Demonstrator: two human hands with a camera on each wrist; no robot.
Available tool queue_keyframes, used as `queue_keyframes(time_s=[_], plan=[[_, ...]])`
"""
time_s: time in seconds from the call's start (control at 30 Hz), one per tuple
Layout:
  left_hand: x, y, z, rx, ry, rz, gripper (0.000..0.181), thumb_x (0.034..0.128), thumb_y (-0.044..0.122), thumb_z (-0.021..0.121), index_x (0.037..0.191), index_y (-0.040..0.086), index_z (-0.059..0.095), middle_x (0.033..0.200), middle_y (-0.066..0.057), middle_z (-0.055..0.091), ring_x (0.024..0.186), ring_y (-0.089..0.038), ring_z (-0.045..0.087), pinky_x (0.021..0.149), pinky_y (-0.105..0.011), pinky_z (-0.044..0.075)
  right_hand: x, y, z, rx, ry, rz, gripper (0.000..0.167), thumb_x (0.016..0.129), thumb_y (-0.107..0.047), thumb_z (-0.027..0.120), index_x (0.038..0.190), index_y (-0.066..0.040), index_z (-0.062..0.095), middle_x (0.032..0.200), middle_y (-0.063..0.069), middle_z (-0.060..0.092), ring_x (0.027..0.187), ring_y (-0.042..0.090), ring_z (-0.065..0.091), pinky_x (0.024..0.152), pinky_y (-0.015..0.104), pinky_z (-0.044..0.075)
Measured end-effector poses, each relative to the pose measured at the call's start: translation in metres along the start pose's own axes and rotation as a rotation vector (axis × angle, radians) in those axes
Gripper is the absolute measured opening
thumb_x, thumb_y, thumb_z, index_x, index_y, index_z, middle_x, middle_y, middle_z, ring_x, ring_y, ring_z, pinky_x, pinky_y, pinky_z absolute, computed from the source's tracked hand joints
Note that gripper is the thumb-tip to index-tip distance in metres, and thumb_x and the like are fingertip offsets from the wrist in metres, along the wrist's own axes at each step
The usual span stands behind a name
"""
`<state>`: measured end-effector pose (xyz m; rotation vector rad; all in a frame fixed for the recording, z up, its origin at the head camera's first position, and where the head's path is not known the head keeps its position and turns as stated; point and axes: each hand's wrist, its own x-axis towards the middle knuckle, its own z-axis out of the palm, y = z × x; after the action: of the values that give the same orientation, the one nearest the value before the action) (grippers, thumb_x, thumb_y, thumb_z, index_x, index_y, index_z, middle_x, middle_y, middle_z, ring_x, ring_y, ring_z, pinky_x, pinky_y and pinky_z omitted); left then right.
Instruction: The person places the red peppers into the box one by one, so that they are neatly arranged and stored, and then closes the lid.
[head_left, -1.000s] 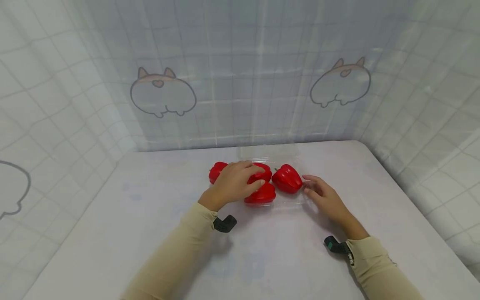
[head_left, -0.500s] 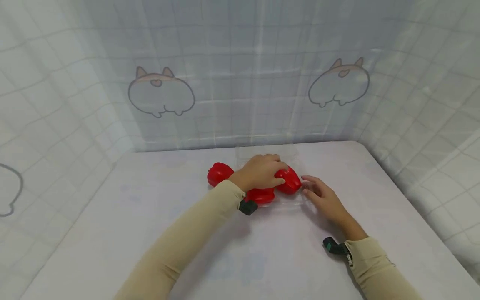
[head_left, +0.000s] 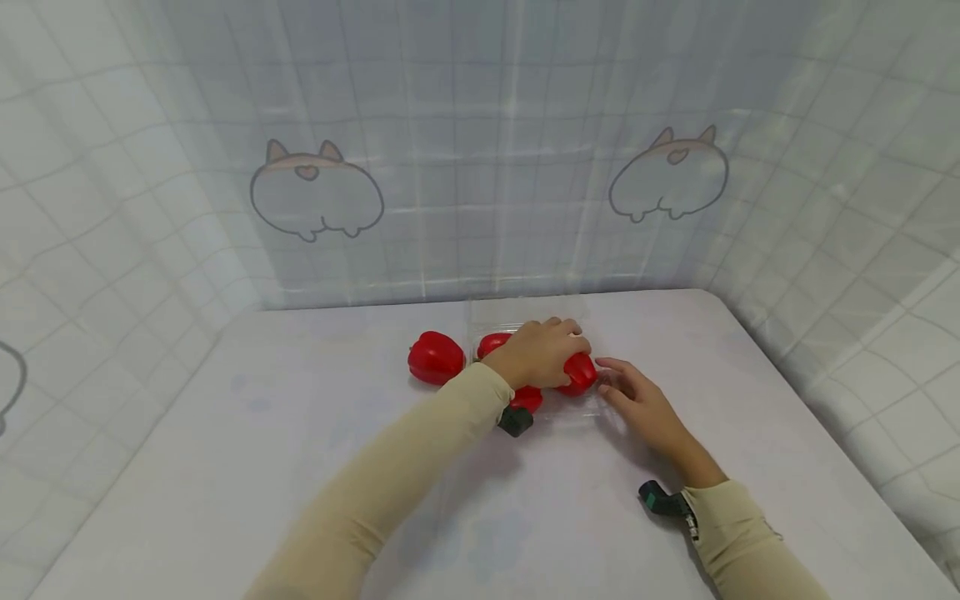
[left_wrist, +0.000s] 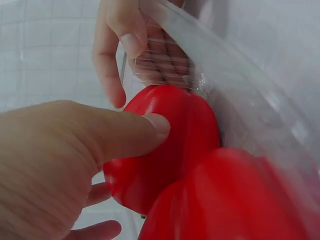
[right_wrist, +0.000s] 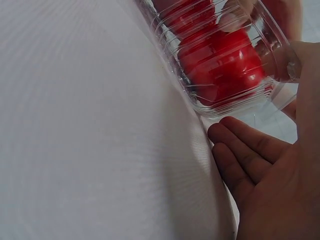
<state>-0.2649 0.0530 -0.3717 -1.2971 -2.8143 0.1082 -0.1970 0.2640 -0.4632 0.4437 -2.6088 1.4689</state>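
Observation:
Beside the rightmost red pepper (head_left: 582, 374) my left hand (head_left: 538, 352) curls its fingers round it. In the left wrist view the thumb of my left hand (left_wrist: 75, 142) presses on this pepper (left_wrist: 167, 130). The pepper is in a clear plastic container (head_left: 573, 410), which also holds more red peppers, partly hidden by my hand. My right hand (head_left: 651, 415) holds the container's right end, thumb and index finger at the rim, other fingers outside. In the right wrist view those fingers of my right hand (right_wrist: 260, 160) lie under the clear end of the container (right_wrist: 227, 111).
Left of the container, one red pepper (head_left: 436, 358) lies on the white table (head_left: 300, 442). The container's clear lid (head_left: 525, 311) stretches behind toward the back wall. A tiled-pattern curtain (head_left: 465, 150) surrounds the table's back and sides.
My left hand has moved right, from over the left and middle peppers to the rightmost one, and has taken hold of it. My right hand has stayed at the container's right end.

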Motion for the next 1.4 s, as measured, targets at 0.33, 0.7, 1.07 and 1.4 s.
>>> queue_keyframes(time_s=[0.33, 0.7, 1.07, 1.4], plan=[[-0.002, -0.009, -0.003, -0.044, -0.041, -0.040, 0.059, 0.0915, 0.036, 0.072, 0.146, 0.030, 0.051, 0.133, -0.001, 0.056, 0.113, -0.017, 0.057, 0.091, -0.037, 0.052, 0.000, -0.005, 0.000, 0.010, -0.008, 0.028, 0.045, 0.102, -0.024, 0.059, 0.145, -0.015, 0.048, 0.134, 0.015, 0.061, 0.124, 0.032, 0.057, 0.105, 0.053, 0.044], [0.004, -0.013, 0.000, -0.063, -0.024, -0.137, 0.059, 0.0932, 0.045, 0.063, 0.148, 0.029, 0.050, 0.128, -0.005, 0.056, 0.105, -0.019, 0.058, 0.086, -0.038, 0.054, 0.001, -0.003, 0.000, -0.006, -0.010, 0.036, 0.044, 0.103, -0.023, 0.058, 0.146, -0.017, 0.048, 0.137, 0.015, 0.060, 0.128, 0.033, 0.055, 0.106, 0.055, 0.041], [0.012, -0.006, -0.005, -0.039, 0.010, -0.193, 0.058, 0.0875, 0.044, 0.070, 0.135, 0.014, 0.057, 0.118, -0.002, 0.061, 0.098, -0.017, 0.058, 0.086, -0.038, 0.055, 0.002, -0.003, 0.000, -0.014, -0.011, 0.058, 0.046, 0.102, -0.024, 0.059, 0.147, -0.019, 0.046, 0.138, 0.014, 0.059, 0.129, 0.033, 0.054, 0.105, 0.055, 0.042], [0.015, -0.004, -0.004, 0.013, 0.011, -0.154, 0.057, 0.0892, 0.046, 0.068, 0.136, 0.016, 0.057, 0.116, -0.003, 0.062, 0.098, -0.018, 0.060, 0.086, -0.037, 0.055, 0.002, -0.005, -0.001, -0.007, -0.013, 0.045, 0.046, 0.103, -0.025, 0.059, 0.147, -0.019, 0.047, 0.138, 0.013, 0.059, 0.129, 0.032, 0.054, 0.106, 0.055, 0.041]])
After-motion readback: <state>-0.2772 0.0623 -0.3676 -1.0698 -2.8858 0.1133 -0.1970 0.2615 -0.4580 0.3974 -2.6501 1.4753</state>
